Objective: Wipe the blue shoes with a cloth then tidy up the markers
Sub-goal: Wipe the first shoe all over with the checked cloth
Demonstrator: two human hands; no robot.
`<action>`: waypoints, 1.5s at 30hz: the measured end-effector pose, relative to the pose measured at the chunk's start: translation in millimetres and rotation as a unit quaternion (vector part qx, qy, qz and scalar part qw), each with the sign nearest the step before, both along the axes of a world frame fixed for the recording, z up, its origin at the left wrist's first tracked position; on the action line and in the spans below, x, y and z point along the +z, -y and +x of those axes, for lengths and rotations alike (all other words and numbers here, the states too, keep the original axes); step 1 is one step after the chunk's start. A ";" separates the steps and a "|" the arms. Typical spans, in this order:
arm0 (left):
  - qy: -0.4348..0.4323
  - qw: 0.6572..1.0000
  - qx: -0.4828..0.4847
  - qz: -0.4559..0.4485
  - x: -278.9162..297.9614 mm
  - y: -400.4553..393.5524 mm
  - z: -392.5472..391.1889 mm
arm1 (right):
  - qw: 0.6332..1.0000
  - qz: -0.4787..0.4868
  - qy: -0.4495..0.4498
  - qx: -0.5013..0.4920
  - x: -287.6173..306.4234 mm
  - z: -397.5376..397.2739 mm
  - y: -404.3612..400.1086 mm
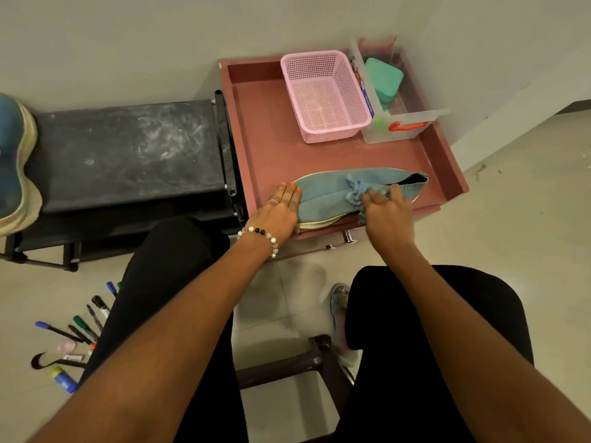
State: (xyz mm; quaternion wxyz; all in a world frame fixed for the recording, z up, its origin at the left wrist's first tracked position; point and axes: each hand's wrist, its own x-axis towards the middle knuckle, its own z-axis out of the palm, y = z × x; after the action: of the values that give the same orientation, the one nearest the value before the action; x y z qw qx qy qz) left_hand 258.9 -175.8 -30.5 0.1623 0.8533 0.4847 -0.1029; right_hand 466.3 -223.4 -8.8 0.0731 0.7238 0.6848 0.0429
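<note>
A light blue knit shoe (329, 193) lies on its side across the near part of a reddish-brown tray (265, 145). My left hand (281, 212) presses flat on the shoe's toe end, fingers together. My right hand (388, 207) is closed on a small blue cloth (359, 190) bunched against the middle of the shoe. A second, darker blue shoe (12, 161) rests at the left edge on a black rack (128, 151). Several markers (81, 327) lie scattered on the floor at lower left, partly hidden by my left leg.
A pink mesh basket (324, 95) and a clear plastic box (396, 123) holding a green sponge (382, 78) stand at the tray's far end. A brown stool (287, 367) sits between my legs. A slipper (339, 314) shows by my right leg. The wall is close behind.
</note>
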 end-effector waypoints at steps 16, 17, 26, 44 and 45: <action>-0.014 0.999 -0.005 0.030 -3.1 3.5 2.8 | 0.969 -0.047 -0.223 -0.093 -18.3 -107.1 -1.7; -0.016 0.999 -0.004 0.029 -2.4 3.4 2.5 | 0.973 -0.040 -0.218 -0.067 -18.4 -108.9 0.5; -0.042 0.999 -0.021 -0.008 -4.6 -2.5 3.1 | 0.999 -0.014 0.005 0.040 8.8 25.6 0.8; -0.059 0.998 -0.027 0.026 -3.4 2.7 4.3 | 0.977 -0.063 -0.198 -0.040 -0.5 -97.7 5.4; -0.062 0.997 -0.033 0.028 -2.6 1.1 4.0 | 0.973 -0.086 -0.212 -0.006 -0.9 -81.2 3.6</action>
State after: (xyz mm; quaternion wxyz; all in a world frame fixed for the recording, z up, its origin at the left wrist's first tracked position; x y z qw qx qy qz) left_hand 262.9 -176.8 -33.2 0.1043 0.8654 0.4677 -0.1469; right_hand 385.1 -227.0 -9.7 -0.0113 0.7115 0.6814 -0.1715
